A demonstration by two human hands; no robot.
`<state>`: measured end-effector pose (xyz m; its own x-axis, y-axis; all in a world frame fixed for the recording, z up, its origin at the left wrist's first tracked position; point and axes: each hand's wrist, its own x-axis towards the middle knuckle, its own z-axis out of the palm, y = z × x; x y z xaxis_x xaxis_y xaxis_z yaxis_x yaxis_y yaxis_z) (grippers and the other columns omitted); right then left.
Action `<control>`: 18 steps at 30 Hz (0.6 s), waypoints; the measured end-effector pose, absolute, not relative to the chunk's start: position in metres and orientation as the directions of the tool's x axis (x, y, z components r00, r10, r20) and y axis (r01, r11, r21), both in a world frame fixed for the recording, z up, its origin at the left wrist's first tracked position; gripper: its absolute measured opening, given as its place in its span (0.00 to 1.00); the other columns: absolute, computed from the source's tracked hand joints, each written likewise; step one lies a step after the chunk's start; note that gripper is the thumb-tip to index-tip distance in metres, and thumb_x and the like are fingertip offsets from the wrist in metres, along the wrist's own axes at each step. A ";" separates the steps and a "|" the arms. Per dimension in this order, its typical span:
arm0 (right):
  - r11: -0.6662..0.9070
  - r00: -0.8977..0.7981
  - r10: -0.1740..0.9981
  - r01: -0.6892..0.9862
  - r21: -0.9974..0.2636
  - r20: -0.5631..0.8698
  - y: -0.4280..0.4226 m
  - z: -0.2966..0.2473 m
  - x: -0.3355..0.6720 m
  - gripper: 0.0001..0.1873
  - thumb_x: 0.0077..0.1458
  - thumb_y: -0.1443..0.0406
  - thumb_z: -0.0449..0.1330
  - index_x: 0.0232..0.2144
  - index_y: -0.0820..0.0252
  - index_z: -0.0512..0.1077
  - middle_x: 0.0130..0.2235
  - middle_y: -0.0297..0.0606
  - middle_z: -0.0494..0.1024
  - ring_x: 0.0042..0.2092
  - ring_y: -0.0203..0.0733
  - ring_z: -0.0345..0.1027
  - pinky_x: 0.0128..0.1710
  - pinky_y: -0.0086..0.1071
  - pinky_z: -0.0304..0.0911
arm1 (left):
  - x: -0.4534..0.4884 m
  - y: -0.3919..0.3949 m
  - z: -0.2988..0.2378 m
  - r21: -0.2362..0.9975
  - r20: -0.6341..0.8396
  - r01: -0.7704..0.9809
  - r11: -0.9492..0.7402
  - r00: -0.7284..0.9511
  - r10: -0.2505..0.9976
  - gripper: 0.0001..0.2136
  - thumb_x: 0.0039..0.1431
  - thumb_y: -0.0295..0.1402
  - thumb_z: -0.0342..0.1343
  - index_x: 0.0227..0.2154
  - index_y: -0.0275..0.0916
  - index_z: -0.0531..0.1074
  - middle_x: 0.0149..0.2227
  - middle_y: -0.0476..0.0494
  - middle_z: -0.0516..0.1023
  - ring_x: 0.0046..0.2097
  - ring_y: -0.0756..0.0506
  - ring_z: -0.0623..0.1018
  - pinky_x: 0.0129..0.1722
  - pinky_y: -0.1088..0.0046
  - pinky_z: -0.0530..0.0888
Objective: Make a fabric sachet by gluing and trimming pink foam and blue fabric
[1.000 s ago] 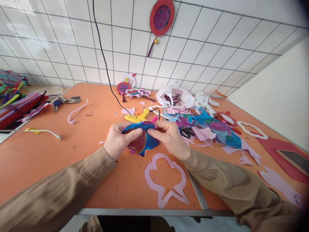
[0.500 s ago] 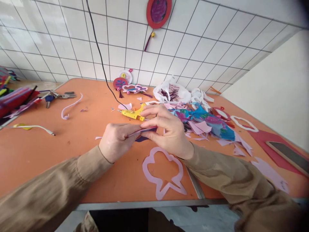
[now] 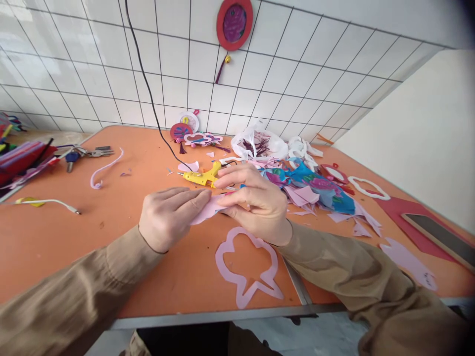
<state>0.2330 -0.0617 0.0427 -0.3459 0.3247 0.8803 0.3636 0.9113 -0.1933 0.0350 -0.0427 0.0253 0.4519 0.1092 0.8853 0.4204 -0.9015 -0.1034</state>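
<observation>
Above the middle of the orange table, my left hand (image 3: pixel 168 215) and my right hand (image 3: pixel 256 200) grip a pink felt piece (image 3: pixel 207 209) between them. My left fingers lie along its far side, while my right thumb and fingers pinch its other end. A little red and blue shows at its edge by the right fingers; much of it is hidden. Just beyond the hands lies a yellow glue gun (image 3: pixel 200 177), its tip to the left. On the near side, a pink flower-shaped frame (image 3: pixel 222 257) rests flat below my right hand.
A heap of printed blue cloth (image 3: pixel 339 201) and pink scraps lies right of my hands, a white plastic bag (image 3: pixel 241 146) behind it. Far right, a phone (image 3: pixel 438 232) rests on red felt (image 3: pixel 393 212). Keys (image 3: pixel 70 160) lie left. A black cord (image 3: pixel 150 94) hangs down to the table.
The piece has tilted, so its pink face now shows where its edge showed before. My left hand has moved slightly left. The whole view has shifted a little.
</observation>
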 end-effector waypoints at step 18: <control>0.868 -0.279 0.475 0.301 -0.394 0.834 -0.067 0.040 0.234 0.06 0.56 0.68 0.62 0.36 0.52 0.75 0.43 0.38 0.77 0.49 0.46 0.71 0.50 0.46 0.67 | 0.024 -0.043 0.033 0.458 0.706 0.360 -0.813 0.408 0.579 0.06 0.57 0.32 0.58 0.31 0.42 0.81 0.21 0.48 0.80 0.22 0.49 0.78 0.24 0.76 0.74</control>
<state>0.2344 -0.0666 0.0399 -0.2793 0.4752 0.8344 0.3010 0.8685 -0.3939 0.0238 -0.0429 0.0326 0.4082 0.5786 0.7061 0.3602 -0.8128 0.4578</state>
